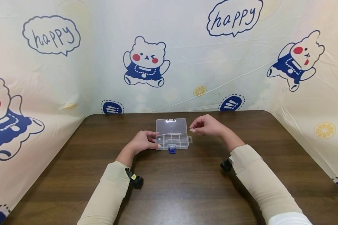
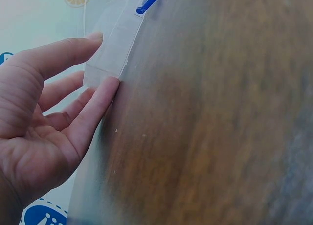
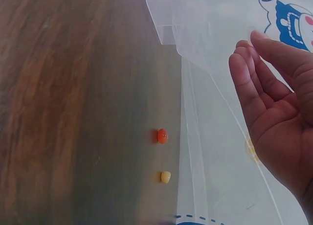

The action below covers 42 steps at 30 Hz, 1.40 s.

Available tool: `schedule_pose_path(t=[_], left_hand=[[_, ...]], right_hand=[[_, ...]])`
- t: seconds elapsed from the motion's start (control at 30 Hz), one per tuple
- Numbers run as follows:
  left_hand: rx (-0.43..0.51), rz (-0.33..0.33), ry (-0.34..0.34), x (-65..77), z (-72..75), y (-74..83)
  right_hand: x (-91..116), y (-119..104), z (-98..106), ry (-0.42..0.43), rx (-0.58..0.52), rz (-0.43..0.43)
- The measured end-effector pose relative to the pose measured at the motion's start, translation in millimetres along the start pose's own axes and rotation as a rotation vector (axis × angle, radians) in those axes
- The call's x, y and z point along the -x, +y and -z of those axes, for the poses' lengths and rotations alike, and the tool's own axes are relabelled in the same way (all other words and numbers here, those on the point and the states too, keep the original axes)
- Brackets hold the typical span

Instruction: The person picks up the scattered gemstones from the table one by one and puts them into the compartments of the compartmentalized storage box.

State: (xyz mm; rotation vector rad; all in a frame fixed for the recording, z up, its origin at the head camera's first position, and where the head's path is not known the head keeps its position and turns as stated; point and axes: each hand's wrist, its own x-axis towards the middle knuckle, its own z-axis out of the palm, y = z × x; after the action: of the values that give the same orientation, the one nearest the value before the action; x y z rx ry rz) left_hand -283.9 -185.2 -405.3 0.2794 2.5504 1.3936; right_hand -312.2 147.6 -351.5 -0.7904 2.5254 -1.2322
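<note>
"Head view?"
"Open box (image 1: pixel 171 134) at the worktop's (image 1: pixel 180 184) twelve o'clock; your left grip (image 1: pixel 140 142) pinches its nine-o'clock end, your right grip (image 1: pixel 208 126), beyond its three, a pale bit (image 1: pixel 192 130)."
"Left wrist?"
"Box at one from your left grip."
"Right wrist?"
"Red bead (image 3: pixel 162 136), yellow bead (image 3: pixel 166 177), at your eight."

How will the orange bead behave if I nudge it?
The orange bead will probably roll, since its sides look rounded. Its glossy surface may slip when pinched. Tiny beside the right hand, it is likely light.
</note>
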Motion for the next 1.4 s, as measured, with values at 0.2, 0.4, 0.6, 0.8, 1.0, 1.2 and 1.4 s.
schedule_pose_path(t=[0.2,0.4,0.6,0.8,1.0,1.2,1.4], left_hand=[[-0.001,0.003,-0.002,-0.3,0.4,0.1],[0.008,0.004,0.000,-0.3,0.4,0.0],[0.014,0.005,-0.001,0.0,0.4,0.4],[0.006,0.013,0.001,0.3,0.5,0.9],[0.006,0.012,-0.001,0.9,0.7,0.8],[0.007,0.007,-0.001,0.1,0.9,-0.1],[0.003,0.005,0.004,-1.1,-0.3,-1.1]], right_hand=[[-10,-2,-1,-0.015,0.028,-0.016],[-22,0,-5,-0.042,0.034,-0.029],[-31,4,-11,-0.080,0.048,-0.056],[-38,6,-16,-0.110,0.088,-0.078],[-42,8,-21,-0.137,0.124,-0.065],[-44,7,-24,-0.137,0.122,-0.060],[-42,10,-24,-0.114,0.098,-0.054]])
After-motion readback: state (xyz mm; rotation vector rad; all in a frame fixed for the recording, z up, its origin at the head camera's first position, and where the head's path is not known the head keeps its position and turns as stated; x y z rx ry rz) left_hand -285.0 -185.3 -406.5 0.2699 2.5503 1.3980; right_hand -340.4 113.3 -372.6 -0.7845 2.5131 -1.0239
